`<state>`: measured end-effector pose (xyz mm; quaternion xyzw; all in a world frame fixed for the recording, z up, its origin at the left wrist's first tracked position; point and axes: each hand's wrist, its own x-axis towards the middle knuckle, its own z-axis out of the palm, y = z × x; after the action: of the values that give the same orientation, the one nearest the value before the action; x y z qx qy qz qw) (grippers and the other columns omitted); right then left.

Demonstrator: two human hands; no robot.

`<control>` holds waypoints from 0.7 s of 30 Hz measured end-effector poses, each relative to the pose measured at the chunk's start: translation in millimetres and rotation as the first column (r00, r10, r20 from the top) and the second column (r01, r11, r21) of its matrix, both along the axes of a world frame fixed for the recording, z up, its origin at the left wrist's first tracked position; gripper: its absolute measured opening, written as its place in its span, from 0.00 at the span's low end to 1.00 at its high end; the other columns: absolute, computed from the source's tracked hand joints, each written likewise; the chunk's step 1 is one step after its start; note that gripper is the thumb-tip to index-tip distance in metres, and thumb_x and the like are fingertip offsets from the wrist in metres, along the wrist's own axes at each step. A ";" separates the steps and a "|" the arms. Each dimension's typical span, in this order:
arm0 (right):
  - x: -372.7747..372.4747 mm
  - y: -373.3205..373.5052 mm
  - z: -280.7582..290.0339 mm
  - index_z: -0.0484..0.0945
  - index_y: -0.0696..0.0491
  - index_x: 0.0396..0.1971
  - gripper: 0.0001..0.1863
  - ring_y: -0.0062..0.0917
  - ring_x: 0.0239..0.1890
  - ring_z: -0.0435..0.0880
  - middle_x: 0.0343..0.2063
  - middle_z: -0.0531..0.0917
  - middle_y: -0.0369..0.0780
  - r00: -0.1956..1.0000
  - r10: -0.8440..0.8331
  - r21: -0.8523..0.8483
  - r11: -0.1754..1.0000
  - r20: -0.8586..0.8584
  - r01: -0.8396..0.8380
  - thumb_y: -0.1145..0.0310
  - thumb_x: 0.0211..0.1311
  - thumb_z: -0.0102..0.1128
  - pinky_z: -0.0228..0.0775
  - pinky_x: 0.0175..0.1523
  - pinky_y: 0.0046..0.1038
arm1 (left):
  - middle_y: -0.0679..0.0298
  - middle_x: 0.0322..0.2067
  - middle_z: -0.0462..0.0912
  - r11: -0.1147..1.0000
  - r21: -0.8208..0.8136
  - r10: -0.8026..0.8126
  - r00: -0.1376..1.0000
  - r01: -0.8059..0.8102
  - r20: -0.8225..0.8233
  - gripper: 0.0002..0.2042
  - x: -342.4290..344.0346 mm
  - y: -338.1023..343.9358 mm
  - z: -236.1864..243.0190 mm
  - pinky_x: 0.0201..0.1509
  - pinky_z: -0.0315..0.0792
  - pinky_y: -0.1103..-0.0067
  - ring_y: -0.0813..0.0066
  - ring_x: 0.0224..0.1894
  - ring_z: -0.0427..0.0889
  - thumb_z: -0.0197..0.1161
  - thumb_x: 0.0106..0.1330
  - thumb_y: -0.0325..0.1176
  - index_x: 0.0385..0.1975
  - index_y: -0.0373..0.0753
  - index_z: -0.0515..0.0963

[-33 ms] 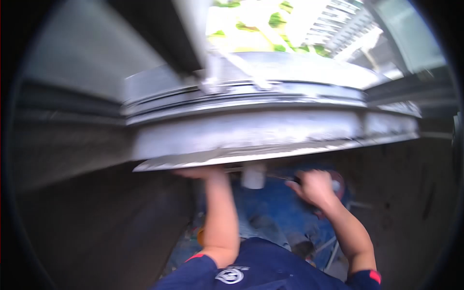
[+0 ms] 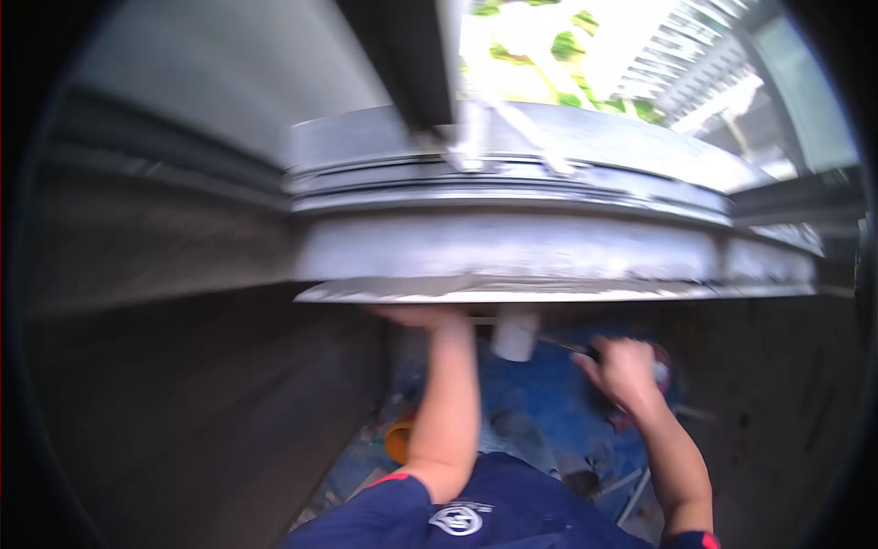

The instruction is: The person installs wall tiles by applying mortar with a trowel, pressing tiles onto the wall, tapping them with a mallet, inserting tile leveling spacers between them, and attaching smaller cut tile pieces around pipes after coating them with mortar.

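Observation:
My left hand (image 2: 422,317) reaches up and lies flat against the underside of a grey window ledge (image 2: 549,247) whose lower edge is smeared with mortar; its fingertips are partly hidden by the ledge. My right hand (image 2: 624,368) is lower and to the right, closed around a thin dark-handled tool (image 2: 567,346) that points left toward a short white pipe stub (image 2: 514,337) hanging under the ledge. The picture is blurred, so the tool's tip is unclear.
A dark window post (image 2: 412,55) rises above the ledge, with greenery and buildings outside (image 2: 622,55). Grey walls (image 2: 183,384) close in on both sides. Below lie a blue sheet (image 2: 549,403), an orange cup (image 2: 399,441) and scattered debris.

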<state>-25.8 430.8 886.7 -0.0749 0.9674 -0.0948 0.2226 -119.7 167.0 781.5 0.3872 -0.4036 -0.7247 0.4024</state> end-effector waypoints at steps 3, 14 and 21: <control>17.1 -12.1 1.8 0.81 0.54 0.22 0.19 0.45 0.26 0.83 0.20 0.82 0.48 0.996 -0.084 -0.026 0.996 0.039 0.085 0.51 0.52 0.69 0.75 0.34 0.42 | 0.55 0.73 0.49 0.980 -0.182 -0.056 0.985 0.086 0.164 0.37 4.3 0.4 -17.1 0.76 0.44 0.68 0.61 0.73 0.52 0.29 0.75 0.60 0.73 0.36 0.45; 47.0 -61.9 -19.7 0.81 0.57 0.25 0.22 0.51 0.29 0.81 0.21 0.80 0.52 0.939 -0.316 -0.031 0.946 0.136 0.323 0.51 0.52 0.71 0.73 0.37 0.43 | 0.53 0.45 0.83 0.586 -0.434 -0.586 0.728 0.684 0.356 0.22 88.8 -129.5 113.0 0.56 0.73 0.76 0.71 0.46 0.81 0.55 0.72 0.33 0.60 0.26 0.68; 41.9 -80.7 -12.5 0.81 0.58 0.26 0.21 0.51 0.31 0.80 0.22 0.80 0.53 0.913 -0.370 -0.070 0.920 0.170 0.386 0.51 0.54 0.68 0.73 0.38 0.43 | 0.59 0.31 0.84 0.411 -0.231 -0.847 0.463 0.882 0.261 0.24 59.3 -156.3 147.3 0.39 0.73 0.84 0.80 0.30 0.79 0.50 0.67 0.24 0.65 0.30 0.67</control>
<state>16.1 350.1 874.2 0.1098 0.9374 -0.1911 0.2698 -60.5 10.7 928.8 0.0859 -0.6815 -0.7267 0.0086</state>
